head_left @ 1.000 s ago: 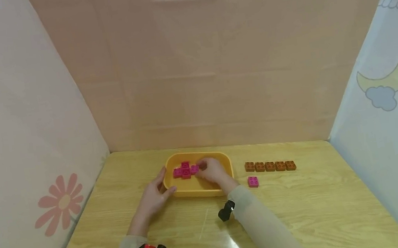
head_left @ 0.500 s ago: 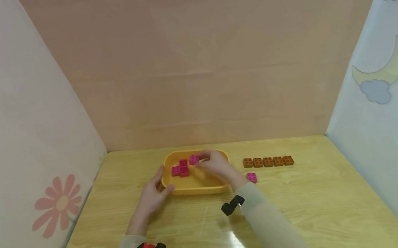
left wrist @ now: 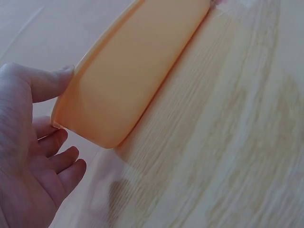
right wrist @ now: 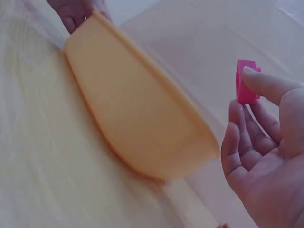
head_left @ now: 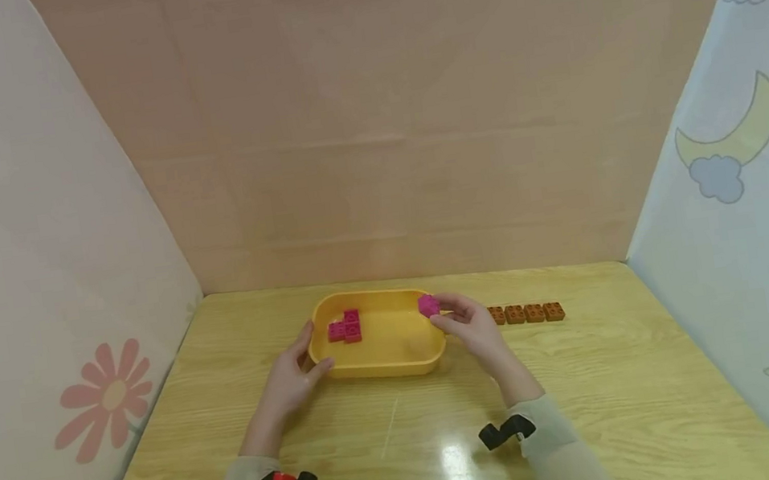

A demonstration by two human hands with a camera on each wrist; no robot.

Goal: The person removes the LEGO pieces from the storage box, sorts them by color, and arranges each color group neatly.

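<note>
By yellow tray (head_left: 390, 336) | left hand (head_left: 290, 380) grips it | right hand (head_left: 475, 329) pinches pink brick (head_left: 427, 306) | brown bricks (head_left: 534, 313) part-hidden

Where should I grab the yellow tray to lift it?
The yellow tray is probably best held by the rim at both short ends, from left and right, since it's long sideways. The left hand holds one end; the right hand pinches a pink brick, so isn't free yet.

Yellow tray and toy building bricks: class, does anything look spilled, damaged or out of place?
Nothing stands out. The yellow tray sits flat on the table, three pink building bricks together inside; the right hand pinches another pink brick; the visible brown bricks form a neat row.
</note>
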